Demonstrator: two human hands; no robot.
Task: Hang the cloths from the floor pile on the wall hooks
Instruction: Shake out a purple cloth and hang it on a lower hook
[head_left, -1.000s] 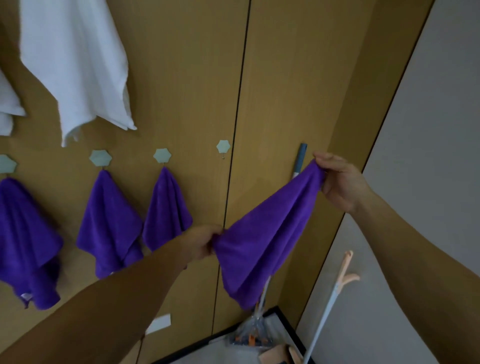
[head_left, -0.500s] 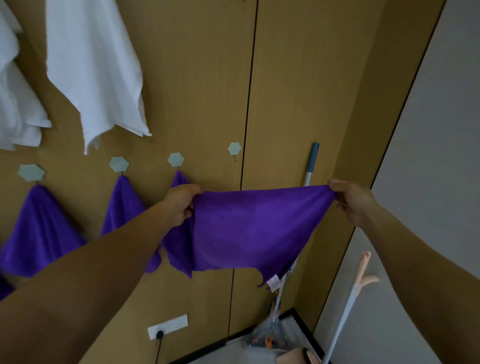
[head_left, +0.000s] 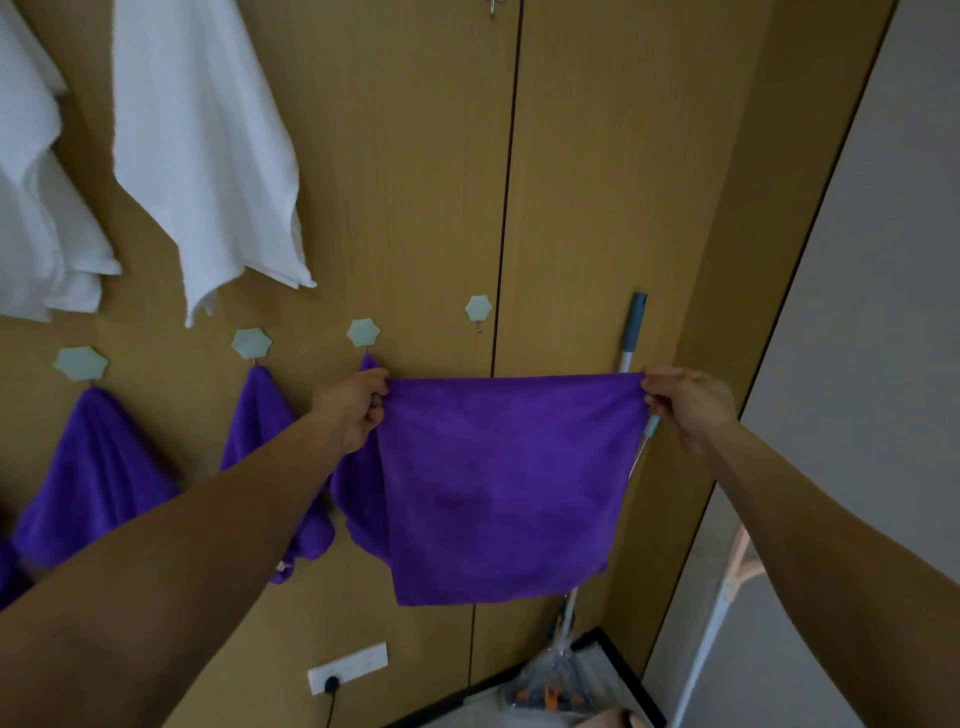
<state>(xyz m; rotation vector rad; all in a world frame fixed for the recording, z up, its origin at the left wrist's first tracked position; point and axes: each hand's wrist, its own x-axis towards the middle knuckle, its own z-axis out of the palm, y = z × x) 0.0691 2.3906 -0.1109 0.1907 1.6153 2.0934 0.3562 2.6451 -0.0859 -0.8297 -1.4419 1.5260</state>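
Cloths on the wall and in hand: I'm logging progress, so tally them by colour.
Purple: 4 (held purple cloth; hung purple cloths)
White: 2 (white towels)
Total: 6; the purple scrap at the left edge may be a seventh.

Both bare — left hand (head_left: 353, 410) and right hand (head_left: 685, 408), forearms likewise.

bare hook (head_left: 478, 309), mop handle (head_left: 635, 332) near its right

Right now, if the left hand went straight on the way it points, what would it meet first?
Probably the hung purple cloth just behind the left hand, then the wooden wall; depth is unclear.
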